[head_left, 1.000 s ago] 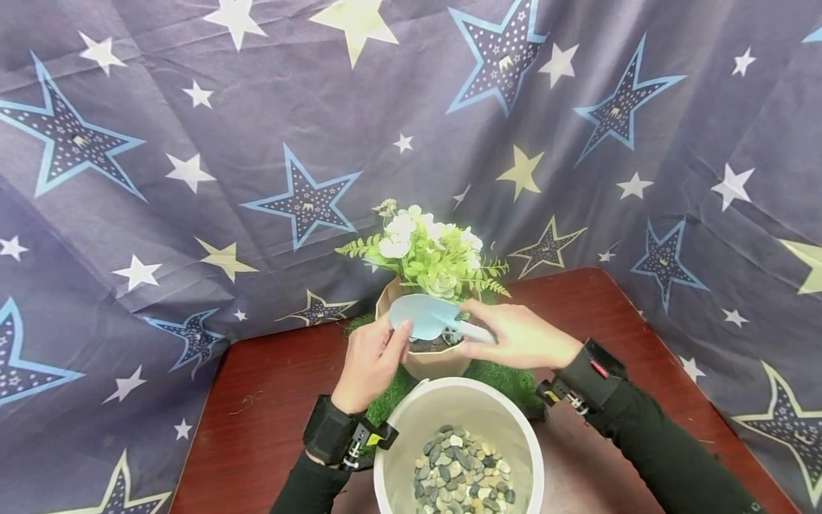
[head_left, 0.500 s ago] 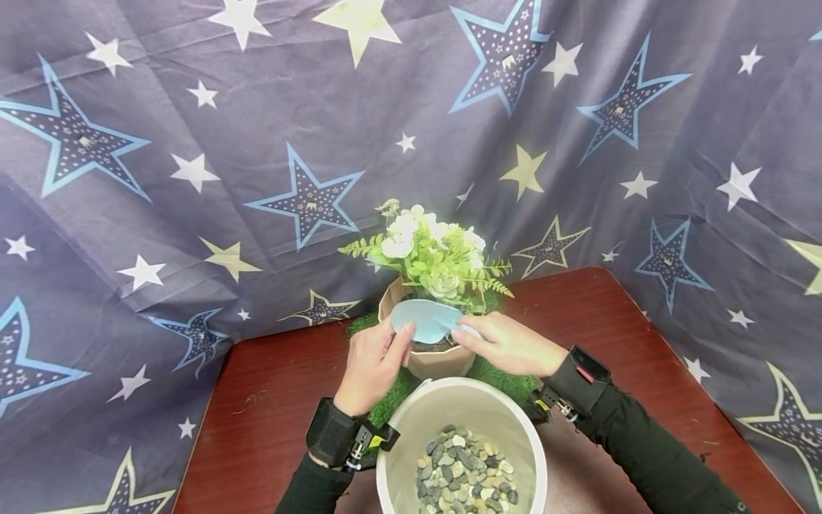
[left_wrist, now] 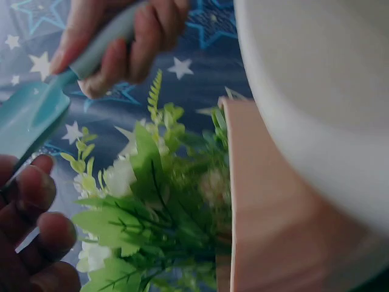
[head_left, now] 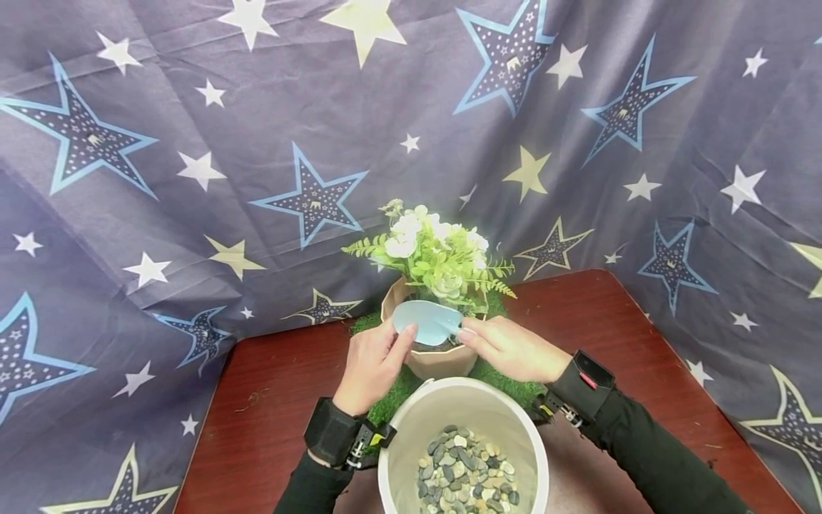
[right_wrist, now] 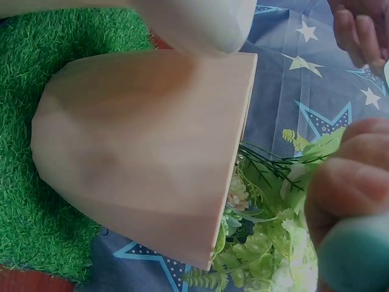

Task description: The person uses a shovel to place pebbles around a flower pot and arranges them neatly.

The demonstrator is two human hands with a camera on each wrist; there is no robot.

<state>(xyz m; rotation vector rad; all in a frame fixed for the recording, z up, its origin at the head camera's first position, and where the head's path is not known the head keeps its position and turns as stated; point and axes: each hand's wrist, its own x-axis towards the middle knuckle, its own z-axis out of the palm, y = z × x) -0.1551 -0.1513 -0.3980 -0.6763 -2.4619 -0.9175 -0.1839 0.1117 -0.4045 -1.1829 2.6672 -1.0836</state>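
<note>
In the head view, a light blue garden trowel point(head_left: 425, 323) is held level over a beige flowerpot point(head_left: 443, 364). My left hand point(head_left: 371, 363) pinches the blade's edge between thumb and fingers. My right hand point(head_left: 514, 348) grips the handle, which it mostly hides in the head view. The left wrist view shows the grey-blue handle point(left_wrist: 108, 41) with the fingers curled round it. The handle's rounded end point(right_wrist: 355, 252) points toward the right wrist camera. White flowers with green leaves point(head_left: 443, 260) rise from the pot behind the trowel blade.
A white bucket point(head_left: 538, 457) with pebbles point(head_left: 465, 471) at its bottom stands in front of the pot. Green artificial turf point(head_left: 514, 385) lies under the pot on a reddish-brown table point(head_left: 276, 407). A star-patterned cloth point(head_left: 411, 93) hangs behind.
My right hand has shifted its hold: the handle showed below its fingers a second ago, and now the hand covers it. The left hand keeps its pinch on the trowel blade.
</note>
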